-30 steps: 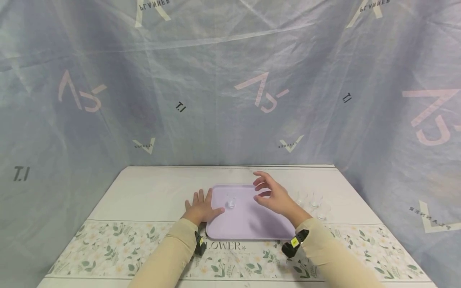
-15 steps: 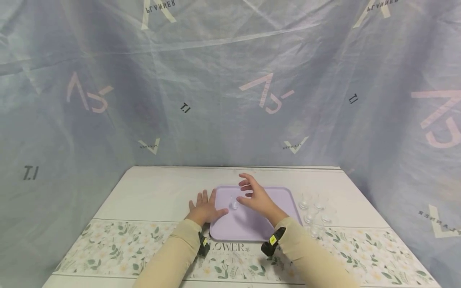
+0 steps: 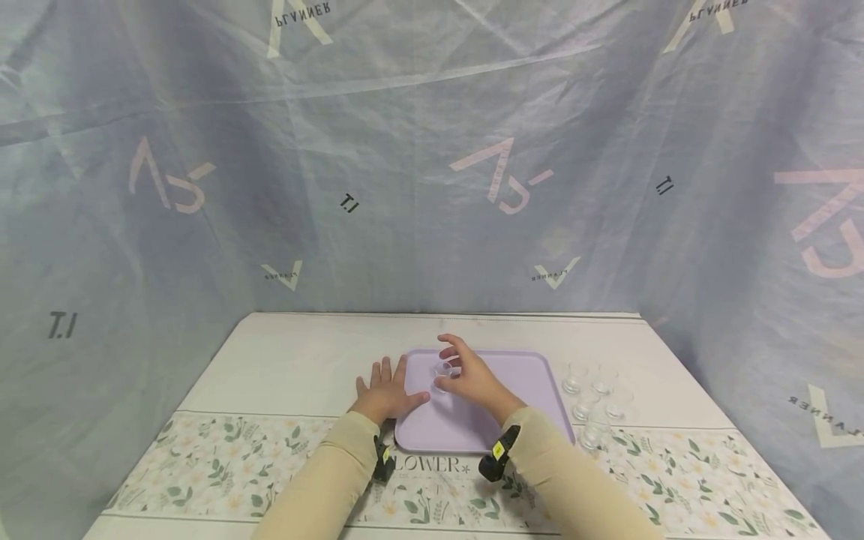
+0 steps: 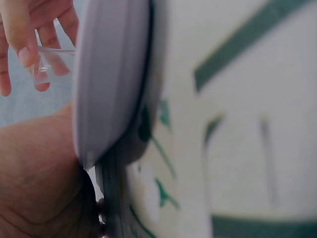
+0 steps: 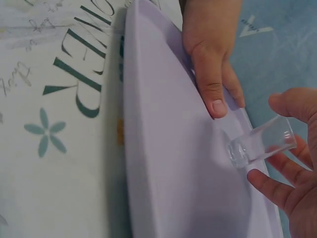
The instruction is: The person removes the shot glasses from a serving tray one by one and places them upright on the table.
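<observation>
A small clear shot glass (image 5: 262,141) stands upright on the left part of a lilac tray (image 3: 520,390). My right hand (image 3: 469,379) is around this glass, its thumb close by the rim and its fingers loosely bent on the far side. In the right wrist view a gap shows between the lowest fingertip and the glass. My left hand (image 3: 386,396) lies with spread fingers at the tray's left edge, its thumb (image 5: 215,101) resting over the rim. The left wrist view shows the glass (image 4: 52,67) in front of the right fingers, beyond the tray's side.
Several more clear shot glasses (image 3: 595,431) stand in a loose group on the table to the right of the tray. A white cloth with a flower-print band (image 3: 229,465) covers the table. Grey-blue sheeting (image 3: 405,187) hangs behind and at both sides.
My right hand has moved left across the tray and down to the shot glass. The left hand stays at the tray's edge. The view has shifted slightly.
</observation>
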{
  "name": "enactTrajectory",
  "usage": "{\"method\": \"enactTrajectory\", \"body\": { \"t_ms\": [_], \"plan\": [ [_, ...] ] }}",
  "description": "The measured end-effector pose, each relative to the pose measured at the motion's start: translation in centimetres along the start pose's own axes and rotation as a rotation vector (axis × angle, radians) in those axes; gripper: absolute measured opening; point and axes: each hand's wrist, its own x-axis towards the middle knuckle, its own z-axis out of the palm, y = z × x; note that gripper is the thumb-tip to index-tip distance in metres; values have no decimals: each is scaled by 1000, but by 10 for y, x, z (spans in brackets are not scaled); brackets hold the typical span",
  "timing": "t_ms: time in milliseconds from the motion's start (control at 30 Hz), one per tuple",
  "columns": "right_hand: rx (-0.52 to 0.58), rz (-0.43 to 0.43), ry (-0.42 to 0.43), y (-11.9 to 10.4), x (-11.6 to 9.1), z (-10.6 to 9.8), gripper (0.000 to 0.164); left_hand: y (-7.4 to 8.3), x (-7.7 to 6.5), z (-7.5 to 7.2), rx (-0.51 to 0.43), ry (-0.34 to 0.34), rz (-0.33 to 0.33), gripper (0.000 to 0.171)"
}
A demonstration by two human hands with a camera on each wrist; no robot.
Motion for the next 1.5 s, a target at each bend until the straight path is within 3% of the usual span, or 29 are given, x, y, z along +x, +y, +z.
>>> {"method": "enactTrajectory", "body": {
  "t_ms": [233,767,1100,1500],
  "plan": [
    [-68,-3,5,4,-1,4,77,2,0,1,14,0,8,104],
    [-95,-1,81,6,-5,2,68,6,-4,1,-12,-8,14,104],
    [-67,-54,49,-12,-6,-9,69,1,-5,-3,-3,6,9,106],
    [-149,-37,40,-16,-22,-40,72,-5,0,1,-33,14,23,106]
  ]
}}
